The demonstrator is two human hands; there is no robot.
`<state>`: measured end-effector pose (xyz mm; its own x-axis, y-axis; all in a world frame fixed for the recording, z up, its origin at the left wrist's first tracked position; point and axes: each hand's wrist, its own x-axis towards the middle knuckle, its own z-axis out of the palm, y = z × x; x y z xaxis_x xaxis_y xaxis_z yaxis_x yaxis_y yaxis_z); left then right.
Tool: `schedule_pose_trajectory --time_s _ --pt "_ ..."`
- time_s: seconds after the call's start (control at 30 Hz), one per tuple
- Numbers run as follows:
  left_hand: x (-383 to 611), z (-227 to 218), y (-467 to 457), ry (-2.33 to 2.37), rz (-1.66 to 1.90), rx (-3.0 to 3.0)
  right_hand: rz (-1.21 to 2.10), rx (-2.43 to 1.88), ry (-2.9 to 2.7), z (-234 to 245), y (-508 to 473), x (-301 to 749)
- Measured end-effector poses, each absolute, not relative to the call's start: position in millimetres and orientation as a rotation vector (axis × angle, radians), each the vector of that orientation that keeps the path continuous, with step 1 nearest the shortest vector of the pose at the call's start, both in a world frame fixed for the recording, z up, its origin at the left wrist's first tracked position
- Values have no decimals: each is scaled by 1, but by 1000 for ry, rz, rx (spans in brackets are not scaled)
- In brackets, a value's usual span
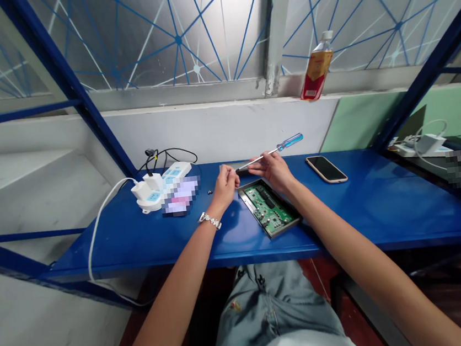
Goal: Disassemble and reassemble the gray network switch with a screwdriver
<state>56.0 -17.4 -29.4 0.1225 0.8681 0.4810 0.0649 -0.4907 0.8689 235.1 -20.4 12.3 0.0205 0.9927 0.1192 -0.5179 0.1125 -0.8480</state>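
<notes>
My right hand grips the metal shaft of a screwdriver, whose clear blue handle sticks out up and to the right. The shaft's tip points left, at the fingertips of my left hand. Those fingers are pinched together, and whatever is between them is too small to make out. Below both hands a green circuit board lies in a shallow metal case on the blue table. Behind the hands is a dark flat piece, partly hidden.
Left of my hands are a white power strip with plugs and cables, a blurred-out flat item and tiny dark bits, perhaps screws. A phone lies to the right. A bottle stands on the ledge; blue posts frame the table.
</notes>
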Motion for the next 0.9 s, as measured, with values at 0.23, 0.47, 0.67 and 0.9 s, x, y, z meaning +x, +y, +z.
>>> schedule_pose_trajectory --time_s 0.23,0.47,0.67,0.9 --pt "52 -21 -24 1021 1535 1778 1363 -685 -875 11 -30 241" --pt "15 -7 -23 1457 1373 2161 1212 -758 -775 6 -25 262" --pt "-20 -16 -23 1638 1006 2405 1164 -835 -807 0 -28 280" --pt "-30 -15 -28 1613 978 2348 1173 -829 -798 -1 -26 281"
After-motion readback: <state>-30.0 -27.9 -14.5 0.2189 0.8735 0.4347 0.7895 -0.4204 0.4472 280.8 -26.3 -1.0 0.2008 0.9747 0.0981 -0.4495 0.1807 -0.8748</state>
